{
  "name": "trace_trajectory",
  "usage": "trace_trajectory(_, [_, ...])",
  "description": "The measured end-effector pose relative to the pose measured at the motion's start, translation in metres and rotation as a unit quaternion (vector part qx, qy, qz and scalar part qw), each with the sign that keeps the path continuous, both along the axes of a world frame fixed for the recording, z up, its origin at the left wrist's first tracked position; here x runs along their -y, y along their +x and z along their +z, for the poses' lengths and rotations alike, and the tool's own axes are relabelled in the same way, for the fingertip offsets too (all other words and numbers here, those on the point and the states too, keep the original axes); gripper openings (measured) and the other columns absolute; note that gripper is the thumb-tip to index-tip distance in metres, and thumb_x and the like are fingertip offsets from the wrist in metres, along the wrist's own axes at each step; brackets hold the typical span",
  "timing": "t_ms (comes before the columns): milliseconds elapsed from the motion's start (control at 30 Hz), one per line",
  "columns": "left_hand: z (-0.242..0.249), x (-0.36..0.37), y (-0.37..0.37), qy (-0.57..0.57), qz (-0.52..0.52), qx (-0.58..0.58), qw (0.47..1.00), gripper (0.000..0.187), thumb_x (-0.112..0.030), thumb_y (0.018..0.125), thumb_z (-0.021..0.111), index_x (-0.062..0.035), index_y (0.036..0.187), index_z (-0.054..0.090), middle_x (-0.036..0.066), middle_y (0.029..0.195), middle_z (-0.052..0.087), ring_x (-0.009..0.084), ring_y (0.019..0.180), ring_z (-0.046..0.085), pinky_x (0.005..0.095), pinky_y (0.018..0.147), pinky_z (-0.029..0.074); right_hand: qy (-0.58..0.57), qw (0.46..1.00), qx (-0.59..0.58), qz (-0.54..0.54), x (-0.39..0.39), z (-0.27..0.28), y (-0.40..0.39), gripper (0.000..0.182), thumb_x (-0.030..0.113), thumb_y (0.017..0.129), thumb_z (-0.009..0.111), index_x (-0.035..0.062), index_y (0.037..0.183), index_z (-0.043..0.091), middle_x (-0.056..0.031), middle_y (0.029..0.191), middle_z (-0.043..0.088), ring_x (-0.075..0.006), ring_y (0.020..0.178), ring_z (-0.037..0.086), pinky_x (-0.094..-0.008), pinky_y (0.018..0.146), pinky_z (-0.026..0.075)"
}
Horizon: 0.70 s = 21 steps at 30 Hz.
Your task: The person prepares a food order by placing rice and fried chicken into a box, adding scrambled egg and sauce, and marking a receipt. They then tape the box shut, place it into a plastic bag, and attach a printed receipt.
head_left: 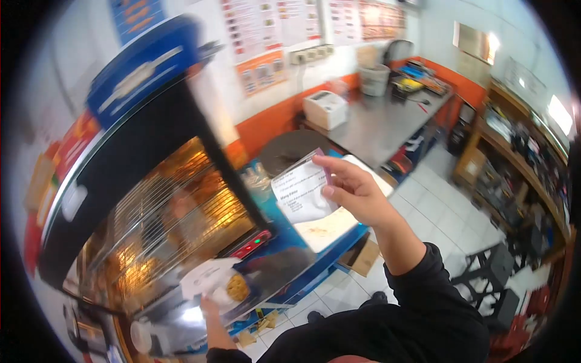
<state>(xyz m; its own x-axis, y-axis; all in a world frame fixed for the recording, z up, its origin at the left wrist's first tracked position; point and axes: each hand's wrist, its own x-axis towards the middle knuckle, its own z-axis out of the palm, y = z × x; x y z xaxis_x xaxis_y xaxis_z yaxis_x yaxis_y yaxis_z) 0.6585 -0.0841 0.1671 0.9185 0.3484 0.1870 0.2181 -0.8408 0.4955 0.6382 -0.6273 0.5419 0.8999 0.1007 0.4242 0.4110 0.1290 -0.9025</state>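
My right hand (pixel 354 189) pinches a printed paper slip (pixel 302 192) between thumb and fingers and holds it up over a white board (pixel 327 233). Lower left, my left hand (pixel 210 310) grips the edge of a white paper bag (pixel 206 279). At the bag's mouth shows a round golden-brown food piece (pixel 238 288), perhaps fried. The left fingers are small and partly blurred. Both hands are beside a lit glass display warmer (pixel 175 212) with wire racks and browned food behind its front.
A round dark chopping block (pixel 290 151) stands behind the board. Past it a steel table (pixel 387 127) bears a white printer (pixel 325 109) and a bucket (pixel 374 80). Loaded wooden shelves (pixel 514 157) and black stools (pixel 493 272) line the right. A cardboard box (pixel 361 257) sits below the counter.
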Motion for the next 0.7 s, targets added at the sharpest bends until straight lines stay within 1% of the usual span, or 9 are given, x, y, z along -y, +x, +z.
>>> trace_trajectory(33, [-0.016, -0.010, -0.010, 0.075, -0.020, 0.055, 0.995, 0.033, -0.026, 0.087, 0.039, 0.0013, 0.100, 0.053, 0.023, 0.095, 0.056, 0.0376, 0.091, 0.052, 0.0418, 0.079, 0.042, 0.140, 0.984, 0.015, 0.110, 0.024, -0.012, -0.006, 0.045, -0.005, 0.082, 0.047, 0.0022, 0.125, 0.039, -0.0052, 0.109, 0.052, -0.0108, 0.096, 0.051, -0.0227, 0.079, 0.042])
trace_trajectory(67, [-0.022, -0.010, -0.013, 0.146, -0.039, 0.113, 0.982, 0.031, -0.023, 0.087, 0.039, 0.0016, 0.098, 0.053, 0.022, 0.093, 0.056, 0.0364, 0.088, 0.053, 0.0407, 0.077, 0.042, 0.146, 0.986, 0.016, 0.084, 0.046, -0.012, -0.021, 0.045, -0.005, 0.082, 0.047, 0.0022, 0.125, 0.039, -0.0052, 0.109, 0.052, -0.0108, 0.096, 0.051, -0.0227, 0.079, 0.042])
trace_trajectory(100, [-0.016, 0.000, -0.003, 0.149, -0.064, 0.113, 0.980, 0.031, -0.023, 0.087, 0.039, 0.0016, 0.098, 0.053, 0.022, 0.093, 0.056, 0.0364, 0.088, 0.053, 0.0407, 0.077, 0.042, -0.047, 0.996, -0.001, -0.076, 0.066, -0.008, -0.037, 0.044, -0.006, 0.082, 0.046, 0.0023, 0.125, 0.040, -0.0048, 0.108, 0.052, -0.0095, 0.094, 0.051, -0.0220, 0.078, 0.042])
trace_trajectory(133, [-0.016, 0.016, 0.001, 0.145, -0.083, 0.109, 0.980, 0.030, -0.023, 0.087, 0.039, 0.0017, 0.098, 0.053, 0.022, 0.092, 0.056, 0.0362, 0.087, 0.053, 0.0406, 0.077, 0.042, -0.237, 0.944, -0.028, -0.226, 0.089, -0.008, -0.050, 0.044, -0.007, 0.082, 0.045, 0.0025, 0.124, 0.040, -0.0044, 0.106, 0.052, -0.0083, 0.093, 0.050, -0.0213, 0.076, 0.041])
trace_trajectory(167, [-0.014, 0.028, 0.009, 0.141, -0.099, 0.105, 0.979, 0.030, -0.023, 0.087, 0.039, 0.0018, 0.098, 0.053, 0.022, 0.092, 0.056, 0.0360, 0.087, 0.053, 0.0405, 0.077, 0.042, 0.000, 0.994, 0.109, 0.002, 0.129, -0.019, -0.058, 0.043, -0.008, 0.082, 0.044, 0.0026, 0.124, 0.042, -0.0032, 0.102, 0.052, -0.0061, 0.087, 0.049, -0.0200, 0.072, 0.040])
trace_trajectory(267, [-0.013, 0.087, 0.013, 0.122, -0.127, 0.092, 0.980, 0.030, -0.022, 0.087, 0.039, 0.0021, 0.097, 0.053, 0.022, 0.092, 0.056, 0.0356, 0.086, 0.053, 0.0402, 0.077, 0.042, -0.050, 0.985, 0.038, -0.163, 0.202, -0.014, -0.118, 0.044, -0.008, 0.081, 0.045, 0.0037, 0.123, 0.043, -0.0016, 0.094, 0.053, -0.0046, 0.079, 0.047, -0.0195, 0.067, 0.040])
trace_trajectory(433, [-0.013, 0.197, -0.047, 0.077, -0.113, 0.041, 0.990, 0.029, -0.022, 0.087, 0.040, 0.0026, 0.096, 0.053, 0.021, 0.091, 0.056, 0.0348, 0.085, 0.053, 0.0398, 0.076, 0.041, 0.019, 0.963, -0.091, -0.252, 0.370, -0.086, -0.192, 0.040, -0.008, 0.080, 0.044, 0.0042, 0.119, 0.047, 0.0005, 0.086, 0.052, -0.0045, 0.073, 0.045, -0.0197, 0.064, 0.039])
trace_trajectory(500, [-0.004, 0.226, -0.050, 0.068, -0.112, 0.023, 0.991, 0.029, -0.021, 0.087, 0.040, 0.0028, 0.096, 0.053, 0.021, 0.090, 0.056, 0.0345, 0.084, 0.053, 0.0396, 0.076, 0.041, -0.027, 0.927, -0.186, -0.325, 0.426, -0.116, -0.212, 0.039, 0.000, 0.080, 0.052, 0.0018, 0.118, 0.046, -0.0040, 0.104, 0.054, -0.0104, 0.082, 0.053, -0.0234, 0.071, 0.044])
trace_trajectory(700, [-0.013, 0.293, -0.133, 0.015, -0.026, -0.036, 0.999, 0.028, -0.020, 0.086, 0.040, 0.0033, 0.094, 0.053, 0.021, 0.089, 0.056, 0.0336, 0.083, 0.053, 0.0391, 0.075, 0.041, 0.023, 0.900, -0.226, -0.372, 0.519, -0.157, -0.195, 0.036, -0.002, 0.079, 0.050, 0.0038, 0.115, 0.050, -0.0011, 0.096, 0.054, -0.0074, 0.074, 0.049, -0.0215, 0.065, 0.041])
